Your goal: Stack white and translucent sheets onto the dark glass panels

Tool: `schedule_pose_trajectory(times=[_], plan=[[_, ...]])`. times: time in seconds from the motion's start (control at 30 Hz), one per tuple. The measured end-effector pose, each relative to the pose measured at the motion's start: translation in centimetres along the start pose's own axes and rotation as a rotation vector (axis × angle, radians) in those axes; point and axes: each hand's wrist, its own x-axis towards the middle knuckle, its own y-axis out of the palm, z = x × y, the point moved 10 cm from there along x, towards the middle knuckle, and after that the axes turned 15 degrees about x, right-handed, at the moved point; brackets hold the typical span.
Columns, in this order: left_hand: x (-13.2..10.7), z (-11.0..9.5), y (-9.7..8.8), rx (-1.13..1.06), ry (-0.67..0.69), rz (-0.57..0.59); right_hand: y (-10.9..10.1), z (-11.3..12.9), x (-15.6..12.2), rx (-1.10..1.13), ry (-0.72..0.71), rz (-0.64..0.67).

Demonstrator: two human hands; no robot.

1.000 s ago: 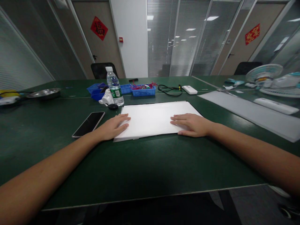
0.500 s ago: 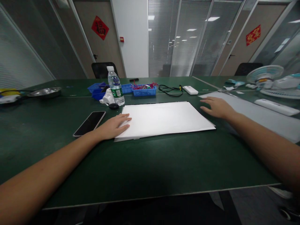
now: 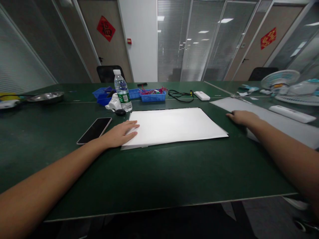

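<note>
A large white sheet [image 3: 176,126] lies flat on the green table, with a dark edge showing beneath it. My left hand [image 3: 122,133] rests on its left side, fingers spread and flat. To the right of the sheet, my right hand [image 3: 241,118] is closed, knuckles up, near the left edge of a second pale sheet [image 3: 281,124]. A small dark bit shows at its fingertips; what it is I cannot make out. A phone [image 3: 95,130] with a dark screen lies to the left of my left hand.
Beyond the sheet stand a water bottle [image 3: 122,93], a black mouse [image 3: 120,112], blue trays [image 3: 153,97] with red wires, a black cable [image 3: 180,96] and a white box [image 3: 202,96]. At right are a long white bar [image 3: 291,114] and a fan [image 3: 281,79]. A metal dish [image 3: 47,97] sits far left.
My right hand has moved right, away from the white sheet's corner, and its spread fingers have closed. My left hand stays in place on the sheet.
</note>
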Motion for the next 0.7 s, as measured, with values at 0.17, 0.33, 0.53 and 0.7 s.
schedule_pose_trajectory(times=[0.17, 0.33, 0.53, 0.7], plan=[[0.0, 0.3, 0.2, -0.007, 0.008, -0.008, -1.0, 0.7, -2.1, -0.090, 0.063, -0.035], [0.0, 0.4, 0.2, -0.011, 0.016, -0.019, -2.3, 2.1, -3.9, -0.109, 0.035, -0.085], [0.1, 0.4, 0.2, -0.003, 0.008, -0.004, -4.4, 4.2, -5.8, -0.004, -0.019, -0.222], [0.1, 0.4, 0.3, -0.007, 0.001, 0.006, -5.4, 6.4, -7.8, 0.138, -0.043, -0.357]])
